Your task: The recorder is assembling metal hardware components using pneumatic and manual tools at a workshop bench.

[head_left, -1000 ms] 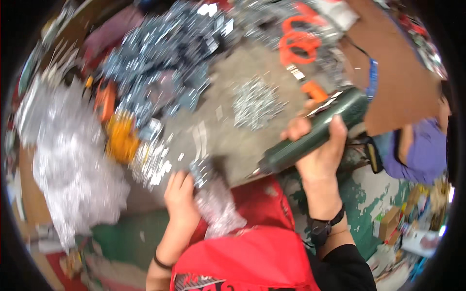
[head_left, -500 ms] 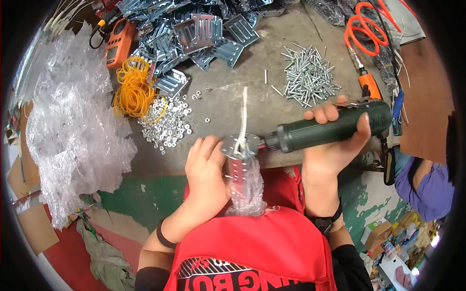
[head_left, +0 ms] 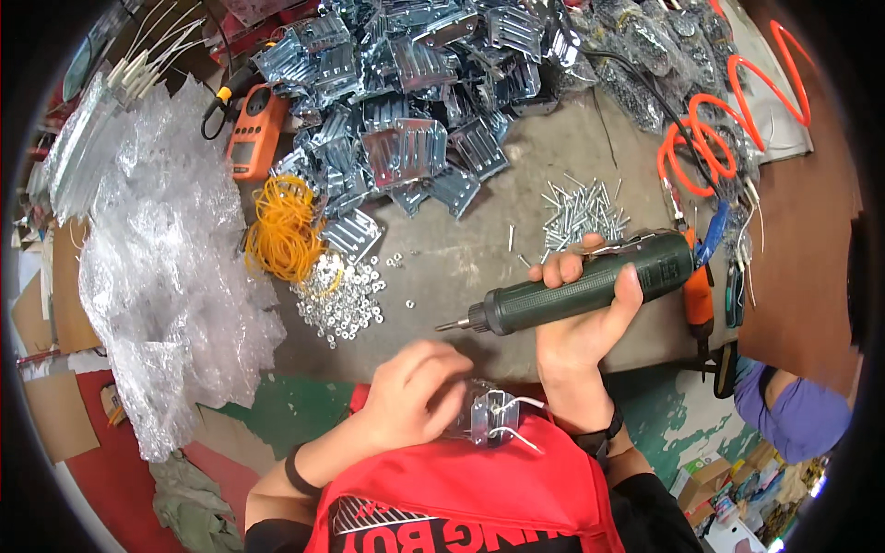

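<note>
My right hand (head_left: 576, 336) grips a dark green electric screwdriver (head_left: 590, 284), held level with its bit pointing left over the table's front edge. My left hand (head_left: 410, 392) holds a small metal bracket with white wires (head_left: 493, 419) close to my chest, below the screwdriver's tip. On the grey table (head_left: 461, 267) lie a heap of small washers (head_left: 346, 300) and a pile of screws (head_left: 581, 212), both beyond my hands.
A big heap of stamped metal brackets (head_left: 415, 111) fills the table's far side. Yellow rubber bands (head_left: 284, 230) and an orange meter (head_left: 253, 129) lie at left, clear plastic bags (head_left: 171, 276) further left. An orange coiled hose (head_left: 719, 129) sits right. Another person's purple sleeve (head_left: 793, 415) shows lower right.
My left hand has drawn the bracket down toward my chest, away from the screwdriver's tip. The screwdriver now points left, free of the part. The head view has tilted down.
</note>
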Demonstrator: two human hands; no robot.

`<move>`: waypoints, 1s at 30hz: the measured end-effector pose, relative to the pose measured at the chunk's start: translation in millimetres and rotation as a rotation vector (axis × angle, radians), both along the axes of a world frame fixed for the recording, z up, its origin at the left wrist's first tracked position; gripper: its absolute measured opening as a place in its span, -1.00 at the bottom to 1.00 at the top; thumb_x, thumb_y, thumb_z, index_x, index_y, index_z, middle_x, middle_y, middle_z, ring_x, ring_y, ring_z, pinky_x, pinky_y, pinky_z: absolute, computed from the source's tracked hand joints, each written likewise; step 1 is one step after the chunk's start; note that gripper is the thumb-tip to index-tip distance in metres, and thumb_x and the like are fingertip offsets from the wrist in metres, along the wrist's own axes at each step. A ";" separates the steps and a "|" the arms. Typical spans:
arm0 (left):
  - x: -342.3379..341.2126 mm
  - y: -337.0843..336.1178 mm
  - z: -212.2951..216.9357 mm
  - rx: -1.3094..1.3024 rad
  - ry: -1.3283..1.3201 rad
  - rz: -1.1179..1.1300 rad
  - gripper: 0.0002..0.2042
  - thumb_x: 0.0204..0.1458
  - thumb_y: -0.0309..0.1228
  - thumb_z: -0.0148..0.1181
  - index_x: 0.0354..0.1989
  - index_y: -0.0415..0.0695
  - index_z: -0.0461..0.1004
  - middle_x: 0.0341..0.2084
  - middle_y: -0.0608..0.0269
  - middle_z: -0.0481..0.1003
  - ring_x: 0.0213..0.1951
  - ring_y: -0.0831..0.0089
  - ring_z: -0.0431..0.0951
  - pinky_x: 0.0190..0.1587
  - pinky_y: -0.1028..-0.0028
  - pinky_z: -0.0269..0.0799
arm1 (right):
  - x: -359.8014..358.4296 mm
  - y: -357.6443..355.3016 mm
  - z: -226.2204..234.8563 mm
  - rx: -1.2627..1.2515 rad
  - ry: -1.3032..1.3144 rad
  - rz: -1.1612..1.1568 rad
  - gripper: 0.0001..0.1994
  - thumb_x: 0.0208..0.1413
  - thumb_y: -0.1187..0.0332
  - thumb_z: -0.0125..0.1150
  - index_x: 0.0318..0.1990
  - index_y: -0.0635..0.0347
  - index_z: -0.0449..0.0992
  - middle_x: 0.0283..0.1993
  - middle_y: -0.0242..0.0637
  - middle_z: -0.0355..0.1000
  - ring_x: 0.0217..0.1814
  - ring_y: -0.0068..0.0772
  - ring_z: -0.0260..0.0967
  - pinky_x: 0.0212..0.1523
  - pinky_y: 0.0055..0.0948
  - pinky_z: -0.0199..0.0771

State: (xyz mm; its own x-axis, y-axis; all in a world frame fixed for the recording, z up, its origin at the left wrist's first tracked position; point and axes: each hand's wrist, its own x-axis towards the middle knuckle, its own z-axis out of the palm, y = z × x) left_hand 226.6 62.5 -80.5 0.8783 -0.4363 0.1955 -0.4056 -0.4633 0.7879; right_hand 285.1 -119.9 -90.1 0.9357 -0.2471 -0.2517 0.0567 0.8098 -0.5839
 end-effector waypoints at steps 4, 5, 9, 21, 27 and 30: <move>17.2 6.6 3.6 -0.206 0.487 -0.231 -0.60 -0.19 -0.49 0.24 -0.08 -0.15 0.42 -0.16 0.15 0.45 -0.25 0.18 0.52 -0.22 0.35 0.48 | 13.0 -1.2 0.1 0.038 -0.011 -0.005 -0.53 0.03 -0.11 -0.01 -0.13 0.11 0.35 -0.45 -0.42 0.26 -0.39 -0.45 0.18 -0.21 -0.32 0.22; 23.9 7.1 5.6 -0.210 0.452 -0.331 -0.54 -0.19 -0.48 0.25 -0.01 -0.15 0.38 -0.11 0.12 0.43 -0.17 0.17 0.49 -0.13 0.33 0.44 | 13.0 -2.7 -0.5 0.021 -0.005 0.001 -0.53 0.03 -0.10 0.00 -0.12 0.11 0.35 -0.44 -0.42 0.26 -0.39 -0.45 0.18 -0.21 -0.32 0.22; 33.9 1.1 21.0 -0.167 0.510 -0.586 -0.37 -0.21 -0.46 0.28 0.15 -0.14 0.26 -0.02 0.09 0.38 0.03 0.13 0.37 0.07 0.27 0.32 | 11.0 -8.7 -1.0 0.042 -0.052 0.018 -0.53 0.03 -0.10 -0.01 -0.12 0.12 0.34 -0.43 -0.41 0.27 -0.38 -0.45 0.19 -0.20 -0.32 0.23; 0.6 2.9 9.6 -0.282 0.827 -0.235 -0.81 0.03 -0.35 0.19 -0.32 -0.20 0.40 -0.41 0.29 0.44 -0.29 0.48 0.42 -0.21 0.47 0.35 | -8.7 -22.7 14.8 -0.024 -0.072 -0.044 -0.51 -0.03 -0.12 0.03 -0.13 0.09 0.31 -0.47 -0.40 0.29 -0.39 -0.41 0.19 -0.17 -0.31 0.22; 34.0 13.3 -6.2 -0.576 0.938 0.169 -0.51 0.19 0.03 -0.20 -0.36 -0.22 0.40 -0.56 0.17 0.48 -0.48 0.41 0.50 -0.36 0.46 0.39 | -16.7 -35.6 14.9 0.076 -0.094 -0.060 -0.53 -0.01 -0.11 0.02 -0.16 0.10 0.34 -0.47 -0.41 0.26 -0.40 -0.44 0.19 -0.17 -0.32 0.24; 46.4 10.3 -6.8 -0.481 0.966 0.204 -0.45 0.18 0.10 -0.26 -0.37 -0.20 0.41 -0.59 0.16 0.48 -0.53 0.40 0.50 -0.43 0.47 0.38 | -21.5 -31.4 12.1 0.065 -0.111 -0.060 -0.54 -0.01 -0.11 0.01 -0.17 0.10 0.34 -0.47 -0.41 0.25 -0.41 -0.45 0.19 -0.18 -0.32 0.24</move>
